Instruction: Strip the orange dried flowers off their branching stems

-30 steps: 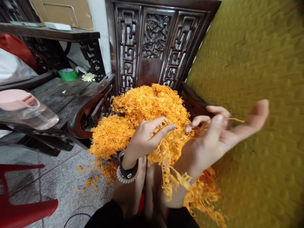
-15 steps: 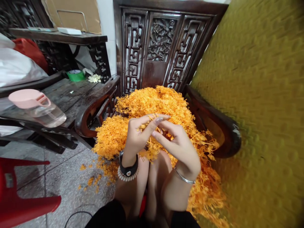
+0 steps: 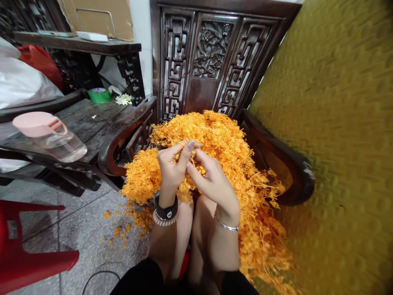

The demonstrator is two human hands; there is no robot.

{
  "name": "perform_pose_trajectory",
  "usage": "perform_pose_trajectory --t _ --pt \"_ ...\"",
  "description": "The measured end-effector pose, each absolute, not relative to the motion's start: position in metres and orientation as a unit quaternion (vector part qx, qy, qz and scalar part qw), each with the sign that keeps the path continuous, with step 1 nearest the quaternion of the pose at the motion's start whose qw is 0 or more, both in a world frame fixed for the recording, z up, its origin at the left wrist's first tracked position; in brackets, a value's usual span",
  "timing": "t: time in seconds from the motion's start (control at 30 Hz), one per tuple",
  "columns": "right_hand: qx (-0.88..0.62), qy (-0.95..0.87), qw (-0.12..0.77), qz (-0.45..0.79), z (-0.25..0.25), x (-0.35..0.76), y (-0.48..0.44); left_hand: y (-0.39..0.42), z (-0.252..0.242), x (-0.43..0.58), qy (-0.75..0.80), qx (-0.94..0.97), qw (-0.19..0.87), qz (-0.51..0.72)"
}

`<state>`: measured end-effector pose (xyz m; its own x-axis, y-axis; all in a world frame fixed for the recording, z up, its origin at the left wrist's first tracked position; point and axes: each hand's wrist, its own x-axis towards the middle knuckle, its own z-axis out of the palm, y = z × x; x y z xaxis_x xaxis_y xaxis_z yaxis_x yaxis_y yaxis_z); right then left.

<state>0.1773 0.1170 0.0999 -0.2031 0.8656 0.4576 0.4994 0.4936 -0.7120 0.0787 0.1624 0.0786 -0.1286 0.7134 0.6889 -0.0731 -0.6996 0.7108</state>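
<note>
My left hand point(image 3: 172, 167) is closed, thumb against the fingers, on thin orange strands point(image 3: 185, 189) that hang down in front of my knees. My right hand point(image 3: 215, 182) meets it at the fingertips, its thumb and forefinger pinched on the same strands. How each strand lies between the fingers is hidden. Just beyond both hands rises a large heap of tangled orange plastic-looking sprigs point(image 3: 211, 127), piled on the seat of a dark carved wooden chair point(image 3: 202, 96).
To the left, a dark wooden bench point(image 3: 81, 116) bears a pink-lidded clear bottle point(image 3: 58, 139) and a green tape roll point(image 3: 100, 95). A red plastic stool point(image 3: 37, 266) stands at lower left. Orange bits point(image 3: 117, 232) lie scattered over the floor. A yellow-green textured surface point(image 3: 344, 135) fills the right side.
Both hands have shifted left and slightly up, the right one farther, with the orange strands still between the fingers. The whole view has shifted slightly.
</note>
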Motion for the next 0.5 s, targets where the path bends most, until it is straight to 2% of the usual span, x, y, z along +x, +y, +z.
perform_pose_trajectory --t 0.23,0.37,0.5 --pt "-0.5 -0.695 0.457 0.239 0.097 0.161 0.118 0.17 0.076 0.072 0.287 0.555 0.332 0.707" --pt "-0.446 -0.704 0.477 0.279 0.103 0.167 0.116 0.162 0.08 0.076 0.262 0.513 0.432 0.694" --pt "-0.399 -0.67 0.537 0.322 0.102 0.169 0.117 0.148 0.089 0.089 0.211 0.405 0.54 0.706"
